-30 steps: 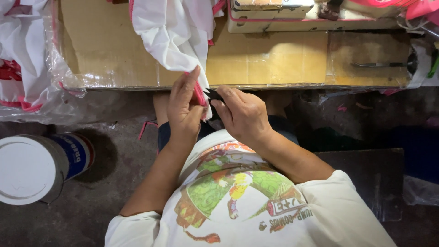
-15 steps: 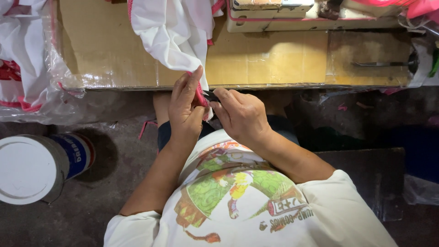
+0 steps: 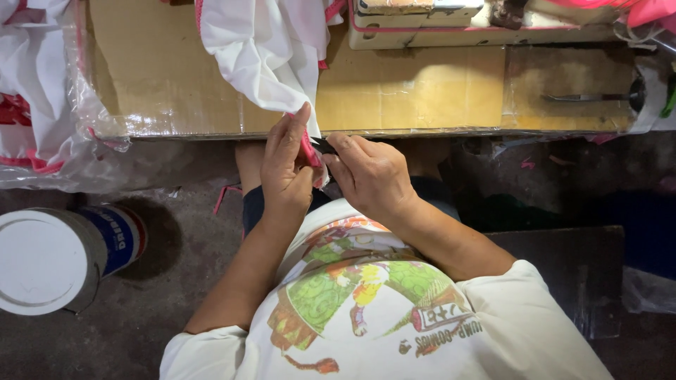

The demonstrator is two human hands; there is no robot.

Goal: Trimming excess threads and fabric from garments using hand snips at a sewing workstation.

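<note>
Here the left hand (image 3: 285, 165) pinches the pink edge of the white cloth (image 3: 264, 53). The right hand (image 3: 370, 176) grips a small black tool (image 3: 324, 146) touching it.

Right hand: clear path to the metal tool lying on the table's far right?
Probably yes. The metal tool lies alone on bare table; nothing stands between, but the right hand holds a small dark tool against the white cloth.

Bare cardboard-covered tabletop (image 3: 415, 91) lies open to the right of the hanging white garment (image 3: 267, 49), bounded at the far edge by a sewing machine base (image 3: 479, 28) and at the right by a metal tool (image 3: 591, 97). To the left, a plastic bag of fabric (image 3: 42, 105) overhangs the table corner, and a white-lidded can (image 3: 49, 257) occupies the floor below it. Floor between can and the person's legs is passable.
</note>
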